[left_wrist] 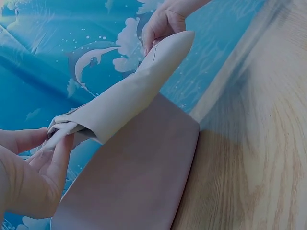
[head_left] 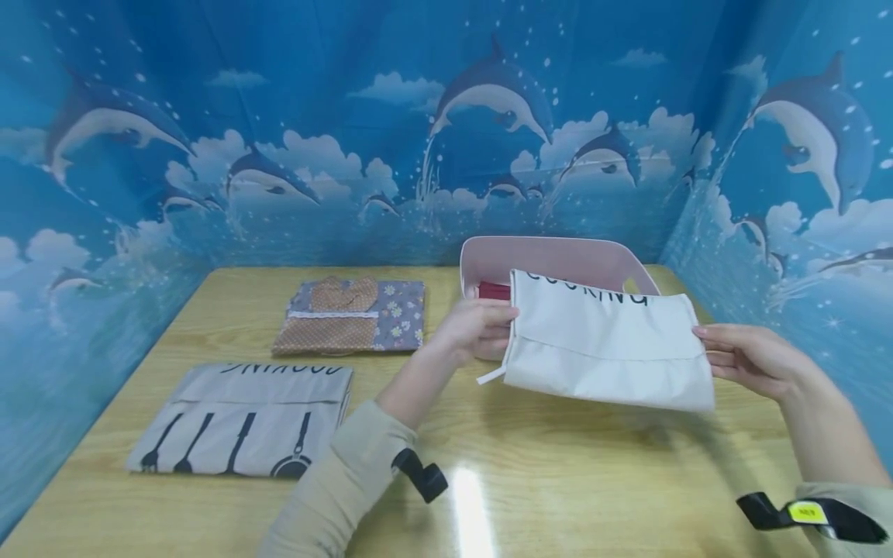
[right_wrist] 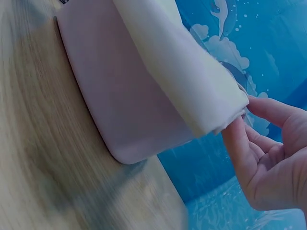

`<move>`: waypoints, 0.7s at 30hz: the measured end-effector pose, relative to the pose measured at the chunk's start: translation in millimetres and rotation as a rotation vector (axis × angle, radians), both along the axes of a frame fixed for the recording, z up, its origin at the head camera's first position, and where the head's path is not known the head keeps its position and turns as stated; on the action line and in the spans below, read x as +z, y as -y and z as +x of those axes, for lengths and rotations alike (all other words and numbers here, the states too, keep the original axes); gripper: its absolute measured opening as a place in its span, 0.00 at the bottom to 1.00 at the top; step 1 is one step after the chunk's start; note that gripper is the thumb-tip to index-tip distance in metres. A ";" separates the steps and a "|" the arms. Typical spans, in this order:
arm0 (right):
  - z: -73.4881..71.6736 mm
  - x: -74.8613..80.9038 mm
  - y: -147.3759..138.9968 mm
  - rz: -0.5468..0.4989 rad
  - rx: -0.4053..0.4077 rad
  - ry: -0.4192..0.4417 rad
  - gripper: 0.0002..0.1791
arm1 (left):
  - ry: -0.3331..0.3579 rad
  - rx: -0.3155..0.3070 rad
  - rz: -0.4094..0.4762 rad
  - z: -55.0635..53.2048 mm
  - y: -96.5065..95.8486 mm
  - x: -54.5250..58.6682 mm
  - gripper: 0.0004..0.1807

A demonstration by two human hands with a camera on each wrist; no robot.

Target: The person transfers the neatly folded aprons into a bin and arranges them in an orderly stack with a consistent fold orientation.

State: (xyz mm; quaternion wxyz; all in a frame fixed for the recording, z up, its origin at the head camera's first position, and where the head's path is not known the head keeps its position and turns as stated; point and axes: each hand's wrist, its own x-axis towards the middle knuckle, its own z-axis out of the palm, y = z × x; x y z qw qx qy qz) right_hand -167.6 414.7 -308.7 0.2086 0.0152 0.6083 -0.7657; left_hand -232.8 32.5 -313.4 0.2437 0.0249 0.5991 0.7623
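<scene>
A folded white apron (head_left: 607, 341) with dark lettering along its top is held up by both hands, in front of and above the pink bin. At its left edge my left hand (head_left: 477, 329) pinches the cloth; a short white strap dangles just below. My right hand (head_left: 756, 358) grips the opposite edge between thumb and fingers. In the left wrist view the left hand (left_wrist: 36, 175) holds the layered end of the apron (left_wrist: 124, 96). The right wrist view has the right hand (right_wrist: 271, 153) pinching a corner of the cloth (right_wrist: 192, 81).
Behind the held cloth stands the pink bin (head_left: 551, 252), with something dark red (head_left: 494, 291) inside. On the wooden table (head_left: 558, 480), left side, lie a folded floral apron (head_left: 401, 318) with a brown dotted pocket and a folded grey-white apron (head_left: 244, 422) printed with utensils. Dolphin-printed curtains (head_left: 335, 116) surround the table.
</scene>
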 end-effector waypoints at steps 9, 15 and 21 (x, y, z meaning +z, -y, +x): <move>-11.0 8.4 10.5 0.047 -0.044 -0.017 0.17 | -0.006 0.015 0.009 -7.0 5.5 5.6 0.18; -19.8 16.3 18.7 0.074 -0.086 -0.005 0.16 | -0.013 0.015 -0.023 -13.4 10.1 9.4 0.19; -27.6 20.5 24.9 0.091 -0.105 0.013 0.15 | -0.014 0.036 -0.020 -20.2 13.9 12.1 0.19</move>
